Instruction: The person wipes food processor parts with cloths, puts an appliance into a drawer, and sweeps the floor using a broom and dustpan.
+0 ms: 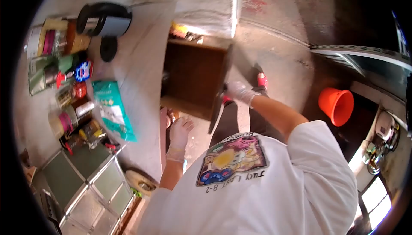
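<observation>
A brown wooden drawer (193,78) stands pulled out from under a grey tabletop (146,63), and no contents show in the part I can see. My right hand (241,92), in a thin clear glove, is closed at the outer face of the drawer front (228,70); its fingertips are partly hidden there. Gloved as well, my left hand (181,133) is beside the table edge, just below the drawer's near side. Its fingers are slightly apart and hold nothing visible. A reddish-brown object (173,115) lies near those fingertips, partly hidden.
On the tabletop are a teal-and-white bag (113,108), a black-and-grey appliance (105,20), a blue packet (83,70) and several jars. An orange bucket (336,105) stands at the right. Colourful packaging (178,30) shows behind the drawer. My feet are beside the drawer front.
</observation>
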Demonstrator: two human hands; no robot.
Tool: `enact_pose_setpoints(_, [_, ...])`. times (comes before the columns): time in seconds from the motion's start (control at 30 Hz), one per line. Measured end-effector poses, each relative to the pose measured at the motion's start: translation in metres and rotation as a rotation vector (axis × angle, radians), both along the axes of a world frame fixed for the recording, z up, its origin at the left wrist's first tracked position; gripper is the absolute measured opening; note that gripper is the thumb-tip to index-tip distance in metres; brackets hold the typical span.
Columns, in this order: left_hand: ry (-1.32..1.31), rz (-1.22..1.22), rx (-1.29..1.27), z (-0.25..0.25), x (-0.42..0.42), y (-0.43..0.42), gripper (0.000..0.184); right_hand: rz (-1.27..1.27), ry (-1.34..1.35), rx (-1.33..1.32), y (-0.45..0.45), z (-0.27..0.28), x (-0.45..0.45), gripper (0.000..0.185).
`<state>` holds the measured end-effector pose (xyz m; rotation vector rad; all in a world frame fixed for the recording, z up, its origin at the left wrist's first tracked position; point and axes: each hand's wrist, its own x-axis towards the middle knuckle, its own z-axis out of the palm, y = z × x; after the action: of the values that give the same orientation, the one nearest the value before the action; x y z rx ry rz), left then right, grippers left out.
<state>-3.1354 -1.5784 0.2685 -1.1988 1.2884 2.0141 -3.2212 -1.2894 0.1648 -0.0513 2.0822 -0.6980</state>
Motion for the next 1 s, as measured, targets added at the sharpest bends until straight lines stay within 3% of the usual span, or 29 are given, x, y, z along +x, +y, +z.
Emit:
enact_pose_setpoints(0.17, [0.079,0.015,-0.043,0.031,-0.035,0.062,0.013,0.065,0.081,-0.105,0.048,0.027,-0.014,0.032])
enact_pose_setpoints(0.23, [0.07,0.034,0.064,0.041,-0.054,0.098,0.015,-0.008,-0.013,-0.161,0.113,0.079,-0.031,0.031])
enact_pose_setpoints(0.33, [0.162,-0.153,-0.001,0.058,-0.082,0.184,0.019,-0.208,0.148,-0.242,0.234,0.023,-0.019,0.03])
enact_pose_setpoints(0.4, [0.182,-0.241,0.029,0.066,-0.101,0.251,0.019,-0.309,0.243,-0.009,0.325,0.029,-0.007,0.028])
enact_pose_setpoints(0.43, [0.218,-0.289,-0.021,0.052,-0.107,0.276,0.019,-0.109,0.376,0.028,0.374,0.031,0.003,0.024])
enact_pose_setpoints(0.53, [0.228,-0.474,0.089,0.069,-0.142,0.363,0.02,-0.098,0.276,0.265,0.483,0.023,0.017,0.025])
enact_pose_setpoints(0.63, [0.29,-0.57,0.178,0.086,-0.182,0.433,0.018,-0.404,0.285,0.15,0.555,0.023,0.021,0.031])
enact_pose_setpoints(0.7, [0.321,-0.667,0.171,0.09,-0.211,0.464,0.019,-0.399,0.237,0.224,0.596,-0.031,0.014,0.032])
enact_pose_setpoints(0.77, [0.319,-0.724,0.149,0.101,-0.245,0.492,0.02,-0.655,0.189,0.082,0.615,-0.054,-0.001,0.03])
enact_pose_setpoints(0.8, [0.307,-0.755,0.12,0.114,-0.266,0.506,0.022,-0.705,0.138,0.062,0.616,-0.039,-0.017,0.028])
enact_pose_setpoints(0.83, [0.296,-0.653,0.349,0.118,-0.286,0.516,0.026,-0.752,0.088,0.043,0.611,-0.013,-0.039,0.026])
enact_pose_setpoints(0.9, [0.299,-0.437,0.803,0.123,-0.335,0.539,0.035,-0.982,0.018,-0.22,0.614,-0.031,-0.069,0.022])
enact_pose_setpoints(0.97, [0.361,-0.707,0.311,0.15,-0.387,0.58,0.051,-1.135,-0.097,-0.439,0.622,-0.031,-0.105,0.018])
enact_pose_setpoints(1.0, [0.527,-0.929,0.136,0.125,-0.42,0.591,0.071,-1.171,-0.13,-0.503,0.63,-0.034,-0.124,0.014])
